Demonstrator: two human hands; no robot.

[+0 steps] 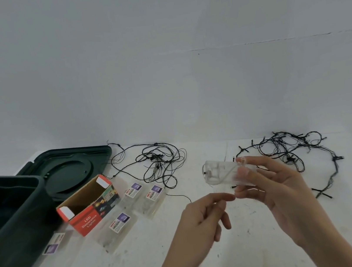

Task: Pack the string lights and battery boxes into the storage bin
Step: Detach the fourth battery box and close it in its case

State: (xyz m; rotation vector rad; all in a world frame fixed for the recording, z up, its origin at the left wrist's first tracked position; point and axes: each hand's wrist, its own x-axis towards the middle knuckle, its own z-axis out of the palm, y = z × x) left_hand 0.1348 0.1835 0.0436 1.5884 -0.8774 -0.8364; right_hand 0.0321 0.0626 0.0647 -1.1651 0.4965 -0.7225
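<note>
My right hand (277, 189) holds a clear plastic battery box (219, 172) up above the white table, fingers curled round its right end. My left hand (205, 215) is just below it, thumb and forefinger pinched together near the box's wire; whether they hold the thin wire I cannot tell. A thin black string of lights (159, 163) lies tangled at the middle back. A thicker black string (291, 150) sprawls at the right. The dark green storage bin (13, 226) stands open at the left edge.
The bin's dark green lid (72, 167) lies flat behind it. An open red cardboard box (90, 205) marked LED Decorative Lights sits beside the bin. Several clear packets with labels (120, 224) lie around it. A grey wall rises behind the table.
</note>
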